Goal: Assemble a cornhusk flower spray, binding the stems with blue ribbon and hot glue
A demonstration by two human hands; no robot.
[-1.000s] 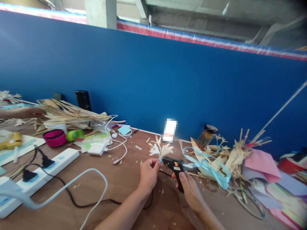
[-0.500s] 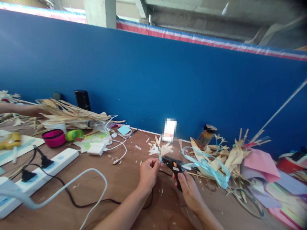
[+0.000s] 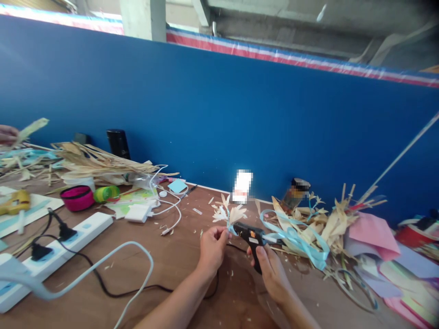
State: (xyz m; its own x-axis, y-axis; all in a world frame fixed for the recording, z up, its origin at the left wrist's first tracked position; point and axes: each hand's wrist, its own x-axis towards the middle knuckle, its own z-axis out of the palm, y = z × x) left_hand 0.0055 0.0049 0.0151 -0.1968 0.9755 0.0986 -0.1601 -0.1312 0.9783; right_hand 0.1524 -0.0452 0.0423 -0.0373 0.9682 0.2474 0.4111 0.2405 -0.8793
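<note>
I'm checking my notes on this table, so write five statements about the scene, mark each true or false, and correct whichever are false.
1. The right hand holds a black glue gun. True.
2. The left hand pinches a pale flower low down. True.
3. The black glue gun points away from the pale flower. False: its front end faces the lower part of the pale flower.
4. A white power strip lies to the left of both hands. True.
5. Nothing is plugged into the white power strip. False: black plugs sit in it.
</note>
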